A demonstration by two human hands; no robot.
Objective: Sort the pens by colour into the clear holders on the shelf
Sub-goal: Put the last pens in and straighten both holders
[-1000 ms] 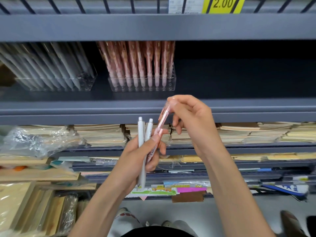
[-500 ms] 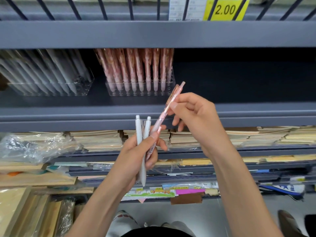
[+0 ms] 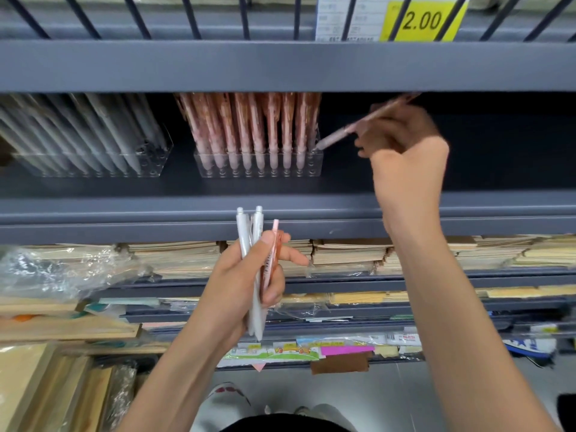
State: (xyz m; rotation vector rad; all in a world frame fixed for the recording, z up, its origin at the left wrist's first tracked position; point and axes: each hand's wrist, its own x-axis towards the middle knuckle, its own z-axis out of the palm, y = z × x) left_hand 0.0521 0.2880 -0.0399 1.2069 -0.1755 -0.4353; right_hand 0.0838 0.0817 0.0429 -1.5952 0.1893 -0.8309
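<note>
My right hand (image 3: 405, 151) reaches into the shelf and pinches a pink pen (image 3: 339, 135), its tip at the right end of the clear holder (image 3: 258, 173) that holds several pink pens (image 3: 249, 126). My left hand (image 3: 246, 282) is below the shelf edge, gripping two white pens (image 3: 249, 226) and one pink pen (image 3: 272, 244) upright. To the left stands a second clear holder (image 3: 93, 169) with several white pens (image 3: 78, 129) leaning in it.
The grey shelf lip (image 3: 124, 219) runs across in front of the holders, with the upper shelf (image 3: 280, 67) close above them. A yellow price tag (image 3: 420, 20) hangs at the top. Stacks of notebooks (image 3: 343, 254) and wrapped stock (image 3: 56, 269) fill the lower shelves.
My right hand pulled one pink pen out of the bundle in my left hand and carried it up and right into the shelf, to the pink holder's right end. My left hand stayed put.
</note>
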